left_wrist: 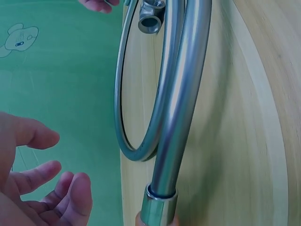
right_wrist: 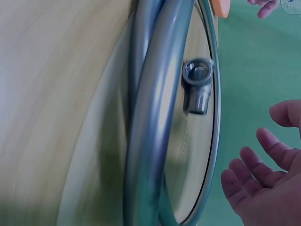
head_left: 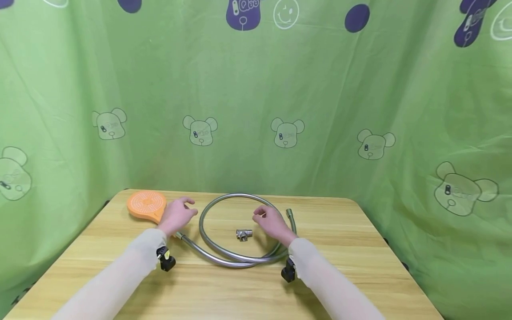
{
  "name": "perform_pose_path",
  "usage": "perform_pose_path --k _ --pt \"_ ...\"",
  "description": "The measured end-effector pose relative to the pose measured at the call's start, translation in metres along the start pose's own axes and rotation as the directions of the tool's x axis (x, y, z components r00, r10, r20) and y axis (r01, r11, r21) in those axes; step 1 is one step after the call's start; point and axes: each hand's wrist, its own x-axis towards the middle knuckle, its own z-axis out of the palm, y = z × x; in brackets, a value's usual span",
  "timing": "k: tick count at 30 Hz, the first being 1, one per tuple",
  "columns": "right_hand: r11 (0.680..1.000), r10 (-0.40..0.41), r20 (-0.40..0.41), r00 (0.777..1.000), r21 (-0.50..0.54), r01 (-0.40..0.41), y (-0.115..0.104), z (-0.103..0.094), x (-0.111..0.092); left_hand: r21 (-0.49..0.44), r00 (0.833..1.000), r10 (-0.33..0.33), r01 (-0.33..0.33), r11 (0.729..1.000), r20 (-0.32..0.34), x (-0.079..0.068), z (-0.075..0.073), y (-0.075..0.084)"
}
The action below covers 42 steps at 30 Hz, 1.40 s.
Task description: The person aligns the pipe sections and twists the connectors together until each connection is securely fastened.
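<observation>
An orange shower head point(head_left: 146, 204) lies at the table's left, its handle running beneath my left hand point(head_left: 178, 215). A metal shower hose point(head_left: 208, 255) joins that handle through a collar point(left_wrist: 159, 207) and lies in a loop, its free end fitting point(head_left: 290, 213) pointing away at the right. Inside the loop sits a small silver tee fitting point(head_left: 243, 234), its round opening showing in the right wrist view. Above the loop's right side hovers my right hand point(head_left: 274, 223). Both hands have relaxed, slightly bent fingers with nothing between them.
The wooden table point(head_left: 344, 284) has rounded far corners. A green curtain point(head_left: 248, 169) with printed bear heads hangs behind it and on both sides. A black wrist camera point(head_left: 166, 259) is strapped under the left sleeve, another camera point(head_left: 288, 271) under the right.
</observation>
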Motion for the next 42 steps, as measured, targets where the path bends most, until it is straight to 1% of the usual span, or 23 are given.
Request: perform_pose_path --k 3,8,13,21,28,36,42 --pt "1.000 0.009 -0.005 1.000 -0.001 -0.009 0.004 -0.006 -0.002 -0.007 1.000 -0.006 0.006 1.000 0.012 0.001 0.003 0.002" --pt "1.000 0.008 -0.032 0.999 -0.012 -0.008 0.013 -0.015 -0.004 -0.016 0.999 0.007 -0.006 1.000 0.031 0.005 0.010 0.004" --pt "1.000 0.004 -0.046 0.999 -0.018 -0.005 0.025 -0.023 -0.006 -0.023 0.999 0.034 -0.033 0.999 0.041 0.007 0.015 0.009" --pt "0.999 0.015 -0.056 0.998 -0.037 -0.017 0.040 -0.033 -0.010 -0.041 0.995 0.073 -0.070 0.997 0.069 0.006 0.019 0.019" --pt "0.998 0.049 -0.045 0.998 -0.039 -0.051 0.052 -0.041 -0.012 -0.036 0.992 0.105 -0.103 0.994 0.073 0.007 0.024 0.020" --pt "0.988 0.028 -0.080 0.996 -0.149 -0.040 0.070 -0.051 -0.016 -0.040 0.989 0.115 -0.111 0.993 0.097 0.004 0.030 0.025" --pt "0.979 0.075 -0.084 0.994 -0.182 -0.089 0.084 -0.056 -0.021 -0.047 0.987 0.106 -0.101 0.994 0.123 0.001 0.035 0.028"
